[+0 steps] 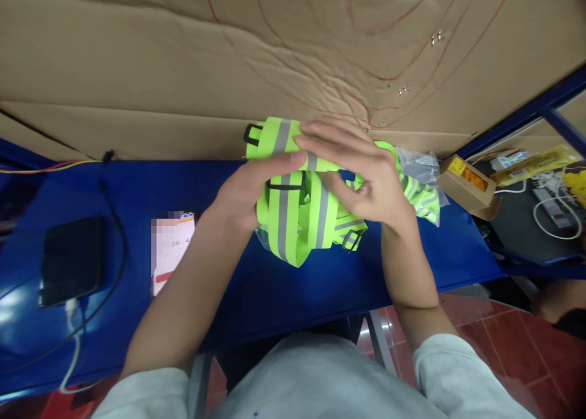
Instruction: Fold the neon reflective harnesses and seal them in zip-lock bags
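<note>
A neon-yellow reflective strap with grey stripes and black buckles is bunched up above the blue table. My left hand grips its left side, the thumb pressed over the front and the other fingers hidden behind. Across the strap's top right lies my right hand, its fingers extended over the fabric and its thumb below them. Loops of the strap hang under both hands. A black buckle dangles at the lower right. More yellow reflective strap in clear plastic lies just right of my right hand.
On the blue table, a lit phone and a black power bank with cables lie to the left. A small cardboard box stands right, near a power strip. A cardboard panel rises behind. Part of another person shows far right.
</note>
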The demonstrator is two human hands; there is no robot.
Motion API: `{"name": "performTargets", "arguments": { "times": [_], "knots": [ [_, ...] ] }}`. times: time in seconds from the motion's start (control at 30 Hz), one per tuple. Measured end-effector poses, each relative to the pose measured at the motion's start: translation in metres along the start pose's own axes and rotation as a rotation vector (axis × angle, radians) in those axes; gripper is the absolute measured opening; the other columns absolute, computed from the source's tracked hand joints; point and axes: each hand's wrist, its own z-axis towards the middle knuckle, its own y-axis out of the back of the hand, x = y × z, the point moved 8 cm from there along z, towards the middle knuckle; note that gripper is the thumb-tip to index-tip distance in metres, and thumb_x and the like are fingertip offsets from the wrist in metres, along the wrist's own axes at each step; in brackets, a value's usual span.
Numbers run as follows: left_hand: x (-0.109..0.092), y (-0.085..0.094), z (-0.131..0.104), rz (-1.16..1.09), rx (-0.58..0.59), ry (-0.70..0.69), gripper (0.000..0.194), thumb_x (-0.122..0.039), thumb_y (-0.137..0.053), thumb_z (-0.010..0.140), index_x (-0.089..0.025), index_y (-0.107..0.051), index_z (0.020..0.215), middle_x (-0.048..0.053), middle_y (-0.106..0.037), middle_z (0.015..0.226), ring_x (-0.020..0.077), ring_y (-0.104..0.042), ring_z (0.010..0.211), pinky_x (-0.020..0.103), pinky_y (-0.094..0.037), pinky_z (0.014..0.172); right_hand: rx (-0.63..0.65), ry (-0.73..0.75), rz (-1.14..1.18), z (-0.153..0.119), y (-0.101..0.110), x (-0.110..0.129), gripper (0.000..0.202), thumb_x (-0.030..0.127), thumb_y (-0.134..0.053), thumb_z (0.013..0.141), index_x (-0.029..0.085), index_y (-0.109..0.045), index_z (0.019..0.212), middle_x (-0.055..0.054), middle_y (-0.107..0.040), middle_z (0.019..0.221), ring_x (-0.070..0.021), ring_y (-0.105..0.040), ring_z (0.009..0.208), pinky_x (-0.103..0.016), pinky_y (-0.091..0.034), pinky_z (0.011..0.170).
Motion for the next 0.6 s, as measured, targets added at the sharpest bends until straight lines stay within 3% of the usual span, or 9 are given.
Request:
{"name": "performTargets", "arguments": {
  "times": [0.07,0.17,0.23,0.33,0.5,0.6],
  "knots": [
    [0.0,0.004,-0.002,0.054,-0.018,0.008,0.039,-0.012,-0.082,0.062,-0.021,-0.076,0.099,0.001,-0.078,0.085,0.0322,-0.078,0.101,0.043,-0.065,0.091,0.052,-0.04,0.114,0.0,-0.002,-0.008,0.036,0.033,-0.059,0.103,0.026,-0.072,0.135,-0.004,-0.065,0.15,-0.0247,-0.057,0.146,-0.045,-0.044,0.128],
    [0.007,0.014,-0.002,0.196,-0.057,0.038,0.043,-0.014,-0.086,0.053,-0.023,-0.078,0.095,0.002,-0.08,0.086,0.0349,-0.079,0.096,0.04,-0.067,0.079,-0.066,-0.192,0.216,-0.003,0.006,-0.027,0.032,0.04,-0.069,0.099,0.026,-0.074,0.127,-0.005,-0.071,0.139,-0.0246,-0.064,0.135,-0.043,-0.049,0.122],
    [0.013,0.018,-0.002,0.272,-0.049,0.067,0.044,-0.019,-0.089,0.052,-0.023,-0.079,0.095,0.004,-0.082,0.092,0.0363,-0.08,0.096,0.041,-0.067,0.076,-0.069,-0.333,0.273,-0.008,0.004,-0.043,0.045,0.047,-0.077,0.092,0.026,-0.071,0.131,-0.005,-0.071,0.139,-0.0258,-0.065,0.133,-0.043,-0.051,0.119],
    [0.021,0.019,-0.001,0.3,-0.016,0.11,0.05,-0.021,-0.09,0.052,-0.024,-0.08,0.1,0.006,-0.083,0.097,0.0389,-0.08,0.096,0.043,-0.067,0.074,0.043,-0.519,0.419,-0.016,-0.012,-0.058,0.06,0.055,-0.084,0.083,0.025,-0.068,0.132,-0.003,-0.074,0.131,-0.0269,-0.069,0.124,-0.045,-0.058,0.11],
    [0.03,0.009,0.004,0.195,0.039,0.122,0.059,-0.026,-0.086,0.055,-0.024,-0.077,0.113,0.009,-0.083,0.095,0.0456,-0.077,0.108,0.051,-0.066,0.084,-0.03,-0.629,0.56,-0.018,-0.014,-0.063,0.055,0.045,-0.089,0.079,0.024,-0.068,0.125,0.0,-0.074,0.123,-0.0228,-0.07,0.116,-0.039,-0.061,0.104],
    [0.032,0.007,0.008,0.158,0.044,0.087,0.059,-0.025,-0.08,0.057,-0.024,-0.075,0.116,0.008,-0.083,0.097,0.0445,-0.077,0.111,0.05,-0.066,0.084,-0.056,-0.694,0.597,-0.018,-0.014,-0.064,0.058,0.041,-0.092,0.075,0.023,-0.065,0.122,0.0,-0.074,0.115,-0.0212,-0.071,0.108,-0.036,-0.065,0.095]
  ]
}}
